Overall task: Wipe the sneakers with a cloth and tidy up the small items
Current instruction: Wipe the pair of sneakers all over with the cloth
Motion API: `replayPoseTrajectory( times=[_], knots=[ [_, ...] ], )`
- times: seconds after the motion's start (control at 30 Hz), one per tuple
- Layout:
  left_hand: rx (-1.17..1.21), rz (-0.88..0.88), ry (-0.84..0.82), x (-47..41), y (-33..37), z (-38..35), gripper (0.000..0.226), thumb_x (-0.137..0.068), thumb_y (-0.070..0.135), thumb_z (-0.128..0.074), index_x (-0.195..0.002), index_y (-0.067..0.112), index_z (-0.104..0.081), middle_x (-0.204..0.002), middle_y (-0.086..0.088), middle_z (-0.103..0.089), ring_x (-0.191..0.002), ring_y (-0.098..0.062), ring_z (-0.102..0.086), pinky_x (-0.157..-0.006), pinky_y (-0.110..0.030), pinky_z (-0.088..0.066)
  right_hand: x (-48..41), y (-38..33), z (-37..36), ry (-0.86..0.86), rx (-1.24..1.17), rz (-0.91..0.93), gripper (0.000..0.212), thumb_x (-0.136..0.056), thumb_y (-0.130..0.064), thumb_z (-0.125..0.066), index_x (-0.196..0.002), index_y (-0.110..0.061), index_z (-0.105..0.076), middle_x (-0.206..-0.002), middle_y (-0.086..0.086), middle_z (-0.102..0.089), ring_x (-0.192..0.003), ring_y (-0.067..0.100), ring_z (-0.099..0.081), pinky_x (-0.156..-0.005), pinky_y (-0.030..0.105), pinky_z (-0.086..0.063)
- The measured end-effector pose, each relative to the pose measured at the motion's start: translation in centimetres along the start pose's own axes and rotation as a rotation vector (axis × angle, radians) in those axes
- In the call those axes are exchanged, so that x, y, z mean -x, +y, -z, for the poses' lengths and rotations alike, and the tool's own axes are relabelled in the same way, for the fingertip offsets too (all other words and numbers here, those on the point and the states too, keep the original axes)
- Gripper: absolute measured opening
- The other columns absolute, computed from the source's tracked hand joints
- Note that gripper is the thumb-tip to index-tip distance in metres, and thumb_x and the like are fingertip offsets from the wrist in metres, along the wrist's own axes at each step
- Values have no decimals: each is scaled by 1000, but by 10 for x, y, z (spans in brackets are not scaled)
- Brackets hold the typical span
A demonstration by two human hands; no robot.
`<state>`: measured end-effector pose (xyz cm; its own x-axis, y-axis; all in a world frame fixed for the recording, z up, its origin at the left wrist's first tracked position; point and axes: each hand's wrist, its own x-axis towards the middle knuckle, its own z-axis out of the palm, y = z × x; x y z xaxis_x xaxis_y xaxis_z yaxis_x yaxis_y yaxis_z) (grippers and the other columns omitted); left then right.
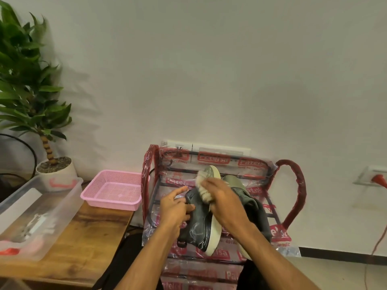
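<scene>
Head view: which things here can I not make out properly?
1. Second sneaker: head view, mostly hidden behind the right hand and forearm.
2. Cloth: partly covered by that hand's grip.
3. Clear box: contents blurred behind its wall.
4. Plant: cut off by the left edge.

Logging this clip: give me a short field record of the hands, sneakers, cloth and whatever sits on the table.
activity: wiping a sneaker
left hand: grips the dark grey sneaker with white sole, turned on its side
right hand: presses a cream fluffy cloth on that sneaker's upper, near the toe
second shoe: olive-grey sneaker, behind the held one, on the rack
support: red metal rack wrapped in printed clear plastic
left side: wooden table holding a pink plastic mesh basket and a clear plastic storage box
</scene>
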<state>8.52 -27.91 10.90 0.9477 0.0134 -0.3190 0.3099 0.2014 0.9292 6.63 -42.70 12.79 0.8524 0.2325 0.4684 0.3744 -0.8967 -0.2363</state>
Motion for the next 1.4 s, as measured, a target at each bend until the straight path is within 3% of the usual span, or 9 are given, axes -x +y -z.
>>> replayPoseTrajectory(
  times=[0.1, 0.27, 0.47, 0.57, 0.63, 0.77, 0.97, 1.17, 1.4],
  knots=[
    [-2, -13, 48, 0, -2, 1, 52, -81, -20, -55, -107, 23, -69, -85, -13, -74, -72, -27, -67, -69, -47, -57, 2, 3, -9, -155, 153, 228, 64, -53, 12, -75, -114, -5, -68, -115, 8, -67, -107, 27, -63, -90, 36, -52],
    [35, -18, 56, 3, -2, -3, 57, -75, -22, -63, -106, 25, -67, -82, -13, -75, -73, -28, -63, -76, -52, -54, -9, 7, -10, -173, 202, 58, 50, -74, 9, -59, -122, -6, -63, -123, 9, -63, -117, 29, -55, -99, 39, -46],
    [6, -28, 59, 3, -4, 2, 51, -75, -19, -67, -108, 21, -68, -82, -7, -76, -76, -28, -71, -77, -57, -56, 3, 15, -11, -168, 165, 148, 50, -76, 7, -61, -125, -7, -63, -126, 10, -63, -119, 29, -56, -98, 39, -47],
    [4, -41, -11, 8, 0, -3, 48, -77, -19, -67, -108, 17, -65, -81, -5, -76, -73, -24, -73, -67, -43, -61, -11, 18, -7, -138, 281, 72, 42, -85, 0, -58, -126, -8, -60, -127, 9, -61, -122, 28, -52, -104, 36, -41],
    [3, -41, -21, 7, 4, -4, 49, -76, -22, -65, -109, 16, -64, -79, -6, -76, -70, -21, -72, -59, -34, -59, -13, 14, -8, -158, 222, 18, 48, -86, 1, -55, -132, -11, -55, -134, 6, -56, -127, 24, -47, -104, 33, -38],
    [-29, -14, 11, 5, 4, -1, 51, -75, -22, -65, -110, 16, -67, -77, -5, -75, -74, -24, -73, -65, -42, -61, -1, 13, -9, -230, 105, 148, 62, -74, 10, -58, -133, -11, -57, -136, 5, -57, -128, 23, -48, -106, 35, -40],
    [16, -17, 17, 10, 7, -9, 47, -76, -22, -66, -106, 15, -66, -77, -6, -75, -68, -19, -72, -53, -30, -56, -24, 25, -11, -201, 287, 111, 33, -87, -4, -60, -119, -9, -65, -121, 8, -65, -117, 26, -56, -101, 36, -43],
    [5, -21, 81, 3, 4, -3, 50, -75, -23, -63, -106, 16, -69, -84, -11, -73, -73, -23, -71, -54, -32, -57, -7, 7, -11, -276, -161, -103, 44, -67, -1, -51, -103, -17, -70, -95, 5, -73, -85, 26, -65, -70, 40, -54],
    [12, -28, 40, 8, 9, -9, 50, -75, -22, -65, -108, 16, -65, -73, -6, -74, -66, -20, -71, -51, -28, -55, -31, 26, -21, -268, 255, 12, 27, -81, -3, -62, -105, -14, -68, -107, 4, -68, -106, 24, -61, -91, 36, -48]
  ],
)
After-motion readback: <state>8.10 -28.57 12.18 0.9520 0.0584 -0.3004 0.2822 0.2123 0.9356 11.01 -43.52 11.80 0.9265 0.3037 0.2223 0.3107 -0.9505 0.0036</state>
